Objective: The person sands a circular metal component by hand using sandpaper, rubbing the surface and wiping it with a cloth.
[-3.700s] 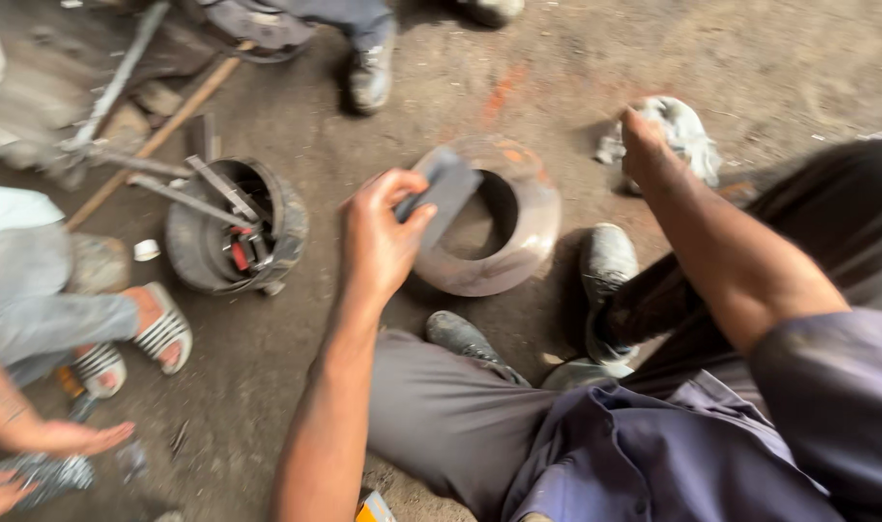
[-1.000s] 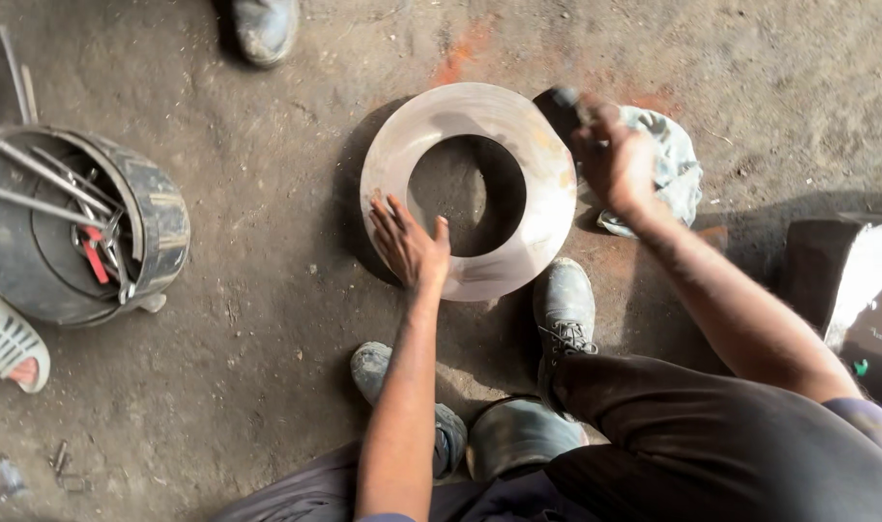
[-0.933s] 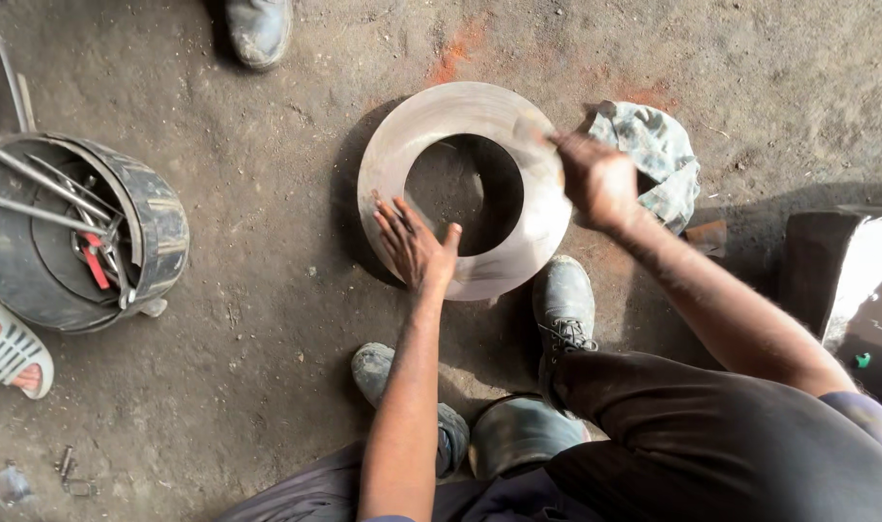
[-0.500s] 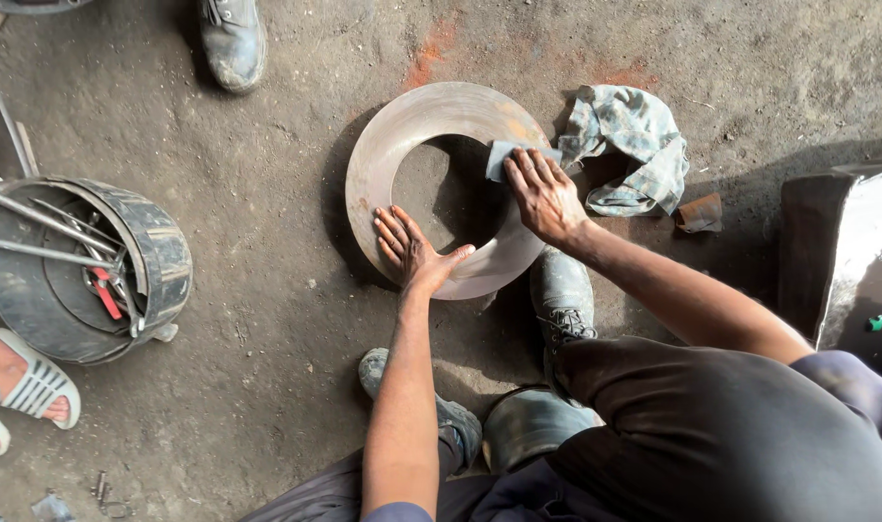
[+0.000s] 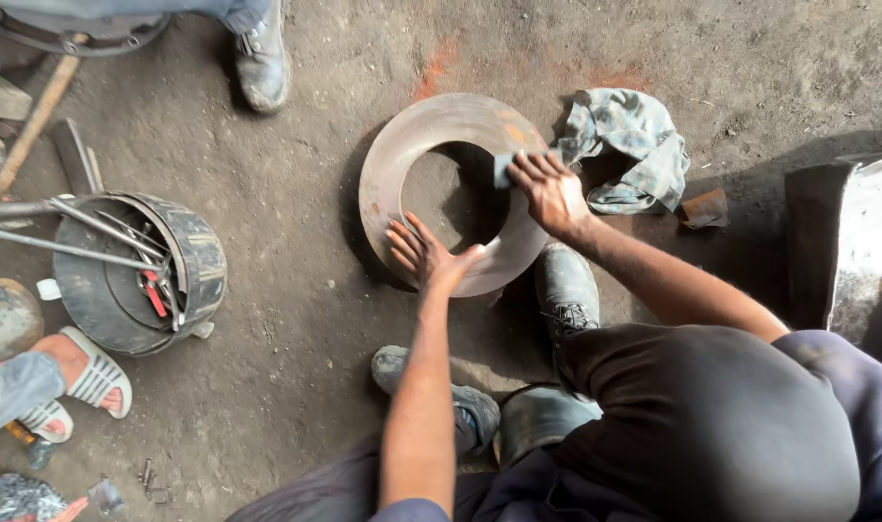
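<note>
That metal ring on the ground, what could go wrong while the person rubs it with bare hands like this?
The metal ring looks rusty, and the right hand rubs a small pad along its inner edge, so a sharp burr might cut skin. The left hand only presses flat on the rim, so the ring might shift on the dirt. Both shoes sit close beside it and might get struck.

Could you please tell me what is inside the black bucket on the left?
The black bucket holds long metal rods sticking out over its rim and red-handled pliers. Whatever lies beneath them at the bottom is too dark to tell.
</note>
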